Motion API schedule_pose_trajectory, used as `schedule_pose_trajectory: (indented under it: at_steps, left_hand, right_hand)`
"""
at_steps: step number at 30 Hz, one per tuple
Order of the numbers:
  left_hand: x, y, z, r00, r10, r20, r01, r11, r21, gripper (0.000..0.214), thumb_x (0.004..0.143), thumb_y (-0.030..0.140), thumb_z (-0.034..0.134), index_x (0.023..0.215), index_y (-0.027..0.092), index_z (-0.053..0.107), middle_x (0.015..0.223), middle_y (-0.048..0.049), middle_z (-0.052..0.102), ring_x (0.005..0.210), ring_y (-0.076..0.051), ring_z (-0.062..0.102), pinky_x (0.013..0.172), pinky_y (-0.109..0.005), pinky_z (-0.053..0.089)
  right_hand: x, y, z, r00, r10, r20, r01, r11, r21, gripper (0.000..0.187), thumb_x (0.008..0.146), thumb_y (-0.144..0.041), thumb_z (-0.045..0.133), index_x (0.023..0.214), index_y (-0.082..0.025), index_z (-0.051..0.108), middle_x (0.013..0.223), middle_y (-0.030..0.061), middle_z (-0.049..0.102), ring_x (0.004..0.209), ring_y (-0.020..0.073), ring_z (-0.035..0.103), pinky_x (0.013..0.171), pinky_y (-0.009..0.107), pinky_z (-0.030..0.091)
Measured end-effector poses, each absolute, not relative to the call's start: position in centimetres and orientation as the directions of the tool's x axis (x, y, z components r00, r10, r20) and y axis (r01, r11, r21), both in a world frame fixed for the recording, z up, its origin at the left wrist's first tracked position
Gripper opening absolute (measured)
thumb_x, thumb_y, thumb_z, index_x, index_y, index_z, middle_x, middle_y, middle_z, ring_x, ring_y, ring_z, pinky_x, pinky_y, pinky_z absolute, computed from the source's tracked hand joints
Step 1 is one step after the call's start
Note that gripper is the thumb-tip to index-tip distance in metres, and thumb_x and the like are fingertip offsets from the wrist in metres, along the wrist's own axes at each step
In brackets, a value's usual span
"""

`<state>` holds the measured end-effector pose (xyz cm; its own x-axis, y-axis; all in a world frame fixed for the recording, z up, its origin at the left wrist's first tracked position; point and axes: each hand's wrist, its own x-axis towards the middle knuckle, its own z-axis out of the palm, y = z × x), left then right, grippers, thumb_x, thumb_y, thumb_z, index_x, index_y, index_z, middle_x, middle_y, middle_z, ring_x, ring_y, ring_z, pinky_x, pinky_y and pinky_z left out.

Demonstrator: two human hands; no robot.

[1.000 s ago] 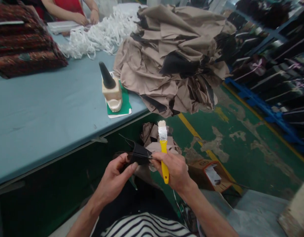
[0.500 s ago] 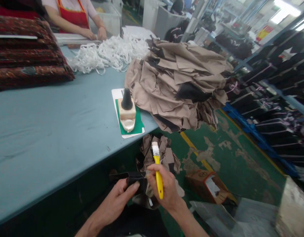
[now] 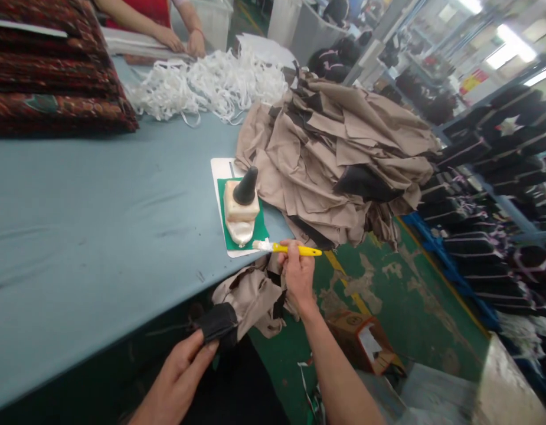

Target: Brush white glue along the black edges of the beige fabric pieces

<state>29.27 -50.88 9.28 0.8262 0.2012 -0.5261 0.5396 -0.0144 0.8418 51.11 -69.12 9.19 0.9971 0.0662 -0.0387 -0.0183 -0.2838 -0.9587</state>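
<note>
My right hand [image 3: 296, 270] is closed round a yellow-handled brush [image 3: 287, 248], held level, its white bristles close to the cream glue container [image 3: 239, 215] with a black cone top. That container stands on a green mat [image 3: 228, 228] at the table's near edge. My left hand [image 3: 179, 378] is low, below the table edge, fingers closed on a folded black and tan fabric piece [image 3: 231, 311].
A big heap of tan and black fabric pieces [image 3: 339, 153] covers the blue table [image 3: 91, 200] at the right. White strips [image 3: 211, 82] and dark patterned cloth [image 3: 55, 71] lie further back, where another person's hands [image 3: 184, 41] work. A cardboard box [image 3: 361, 345] sits on the green floor.
My right hand has risen and reached forward, turning the brush from upright to level by the glue container. My left hand stayed low with the fabric piece. The view tilted up.
</note>
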Motion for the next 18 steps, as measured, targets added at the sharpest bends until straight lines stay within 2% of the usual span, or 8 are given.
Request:
schedule_pose_trajectory:
  at_steps: [3,5,8,11,18]
  left_hand:
    - [28.9,-50.9,9.0,0.804,0.319,-0.501,0.545,-0.06,0.836,0.071,0.086,0.078,0.063,0.118,0.018,0.085,0.127,-0.0137,0.081,0.127,-0.043,0.069,0.122,-0.06,0.044]
    - [29.1,-51.0,9.1,0.796,0.334,-0.505,0.558,-0.081,0.826,0.07,0.086,0.078,0.062,0.112,0.018,0.086,0.12,-0.0129,0.083,0.118,-0.042,0.073,0.115,-0.057,0.052]
    - [29.7,-51.0,9.6,0.794,0.347,-0.5,0.564,-0.111,0.818,0.067,0.086,0.078,0.062,0.107,0.02,0.088,0.111,-0.0111,0.085,0.108,-0.039,0.077,0.103,-0.05,0.061]
    - [30.3,-51.3,9.9,0.803,0.346,-0.485,0.543,-0.093,0.834,0.064,0.089,0.074,0.061,0.11,0.02,0.087,0.11,-0.0101,0.085,0.106,-0.037,0.077,0.099,-0.044,0.063]
    - [30.8,-51.9,9.9,0.778,0.368,-0.51,0.564,-0.051,0.824,0.056,0.09,0.066,0.062,0.111,0.02,0.087,0.107,-0.0095,0.085,0.105,-0.036,0.078,0.097,-0.042,0.063]
  right_hand:
    - [53.5,-67.6,7.7,0.998,0.047,-0.031,-0.014,-0.318,-0.948,0.04,0.102,-0.053,0.048,0.09,-0.02,0.068,0.062,-0.003,0.06,0.06,0.0155,0.059,0.069,0.029,0.051]
    - [54.7,-66.7,6.8,0.998,0.05,-0.031,-0.011,-0.357,-0.934,0.039,0.101,-0.052,0.049,0.084,-0.022,0.067,0.062,-0.0022,0.062,0.064,0.0169,0.063,0.074,0.03,0.052]
    - [55.9,-65.6,5.9,0.996,0.074,-0.045,-0.009,-0.426,-0.905,0.039,0.099,-0.052,0.048,0.081,-0.023,0.067,0.061,-0.0007,0.065,0.065,0.0191,0.066,0.07,0.029,0.051]
    - [56.4,-64.9,5.2,0.991,0.118,-0.063,0.004,-0.492,-0.87,0.04,0.099,-0.053,0.047,0.08,-0.023,0.067,0.061,0.0004,0.067,0.064,0.0202,0.066,0.066,0.029,0.048]
    - [56.5,-63.5,3.8,0.974,0.199,-0.109,0.037,-0.614,-0.788,0.031,0.098,-0.046,0.053,0.087,-0.024,0.072,0.062,0.0004,0.068,0.064,0.0222,0.066,0.067,0.03,0.046]
